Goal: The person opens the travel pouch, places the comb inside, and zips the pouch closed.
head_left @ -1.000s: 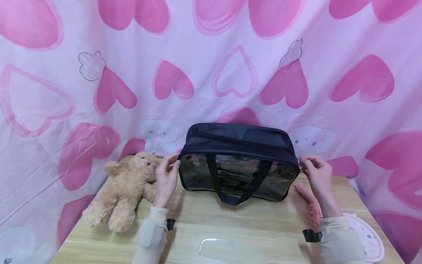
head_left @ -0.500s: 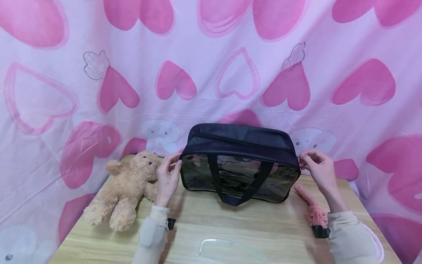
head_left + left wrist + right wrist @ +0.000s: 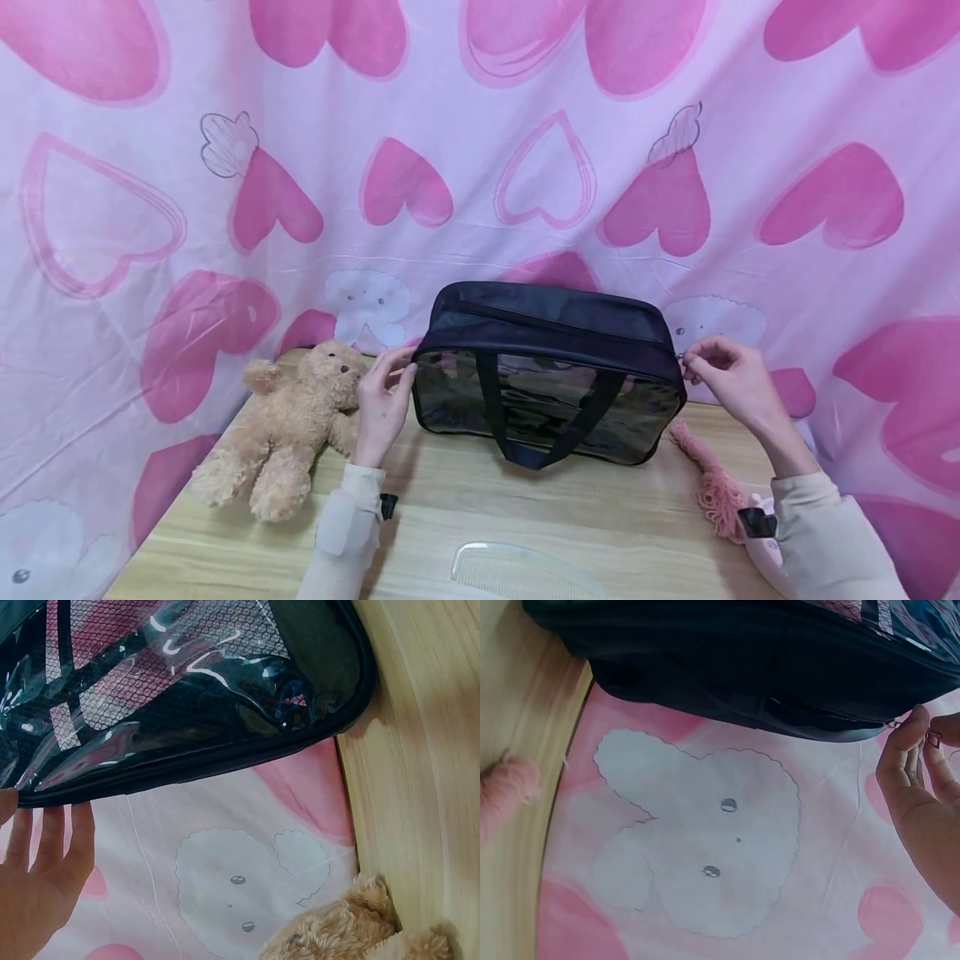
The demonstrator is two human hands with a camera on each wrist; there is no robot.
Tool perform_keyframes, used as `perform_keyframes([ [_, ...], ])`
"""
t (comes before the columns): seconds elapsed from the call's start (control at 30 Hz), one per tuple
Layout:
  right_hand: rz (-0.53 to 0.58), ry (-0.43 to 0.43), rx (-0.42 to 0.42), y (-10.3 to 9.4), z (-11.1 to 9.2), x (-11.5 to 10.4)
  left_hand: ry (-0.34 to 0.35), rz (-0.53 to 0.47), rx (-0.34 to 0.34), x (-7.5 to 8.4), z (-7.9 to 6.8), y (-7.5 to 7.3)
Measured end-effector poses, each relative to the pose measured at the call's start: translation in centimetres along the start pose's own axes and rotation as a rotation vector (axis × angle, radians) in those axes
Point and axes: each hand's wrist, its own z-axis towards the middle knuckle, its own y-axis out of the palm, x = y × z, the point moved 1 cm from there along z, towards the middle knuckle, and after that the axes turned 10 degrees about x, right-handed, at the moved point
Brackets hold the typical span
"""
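Observation:
A black toiletry bag (image 3: 551, 333) with see-through side panels stands upright at the back of the table, its strap handle (image 3: 536, 457) hanging down in front. My left hand (image 3: 384, 412) holds the bag's left upper edge; in the left wrist view, the thumb lies at the front of the edge and the fingers press its side. At the other end, my right hand (image 3: 731, 382) pinches the small metal zipper pull (image 3: 933, 739) between thumb and forefinger. A stretch of zipper teeth (image 3: 840, 717) shows beside it in the right wrist view. Mesh shows through the clear panel.
A tan teddy bear (image 3: 288, 425) lies left of my left hand. Near the front edge is a pale comb (image 3: 525, 571). Pink yarn (image 3: 716, 487) lies under my right forearm, partly over a pale rounded item (image 3: 767, 554). A heart-patterned curtain (image 3: 465, 150) hangs right behind the bag.
My right forearm has swung out to the right while the fingers stay at the bag's right end. The left hand keeps its hold; the view has shifted slightly.

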Motion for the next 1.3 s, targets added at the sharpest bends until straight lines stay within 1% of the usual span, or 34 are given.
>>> perform_keyframes([
  [0.17,-0.06,-0.032,-0.03,-0.5,0.4,-0.9,0.023,-0.003,-0.004,-0.1,0.0,0.1],
  [0.27,-0.117,-0.05,-0.038,-0.4,0.7,-1.4,0.048,0.0,-0.013,-0.2,0.2,-0.2],
  [0.37,-0.137,-0.066,-0.053,0.3,1.0,-1.9,0.06,0.01,-0.015,-0.2,0.5,-0.8],
  [0.53,-0.122,-0.097,-0.095,1.4,1.6,-2.7,0.065,0.025,-0.001,-0.3,0.8,-1.8],
  [0.67,-0.138,-0.121,-0.109,1.0,2.2,-3.5,0.035,-0.002,-0.021,-0.3,0.6,-1.3],
  [0.8,-0.159,-0.14,-0.124,0.3,2.7,-4.4,-0.021,-0.037,-0.033,-0.1,0.3,-0.5],
  [0.9,-0.159,-0.153,-0.136,0.4,3.1,-4.9,-0.069,-0.05,-0.036,-0.1,0.2,-0.5],
  [1.03,-0.164,-0.204,-0.139,0.9,3.8,-5.5,-0.109,-0.05,-0.047,-0.1,0.3,-0.6],
  [1.13,-0.177,-0.232,-0.148,1.2,4.3,-6.1,-0.12,-0.049,-0.049,-0.1,0.5,-0.6],
  [1.3,-0.19,-0.244,-0.181,1.5,4.8,-7.1,-0.113,-0.06,-0.036,-0.2,0.5,-0.5],
])
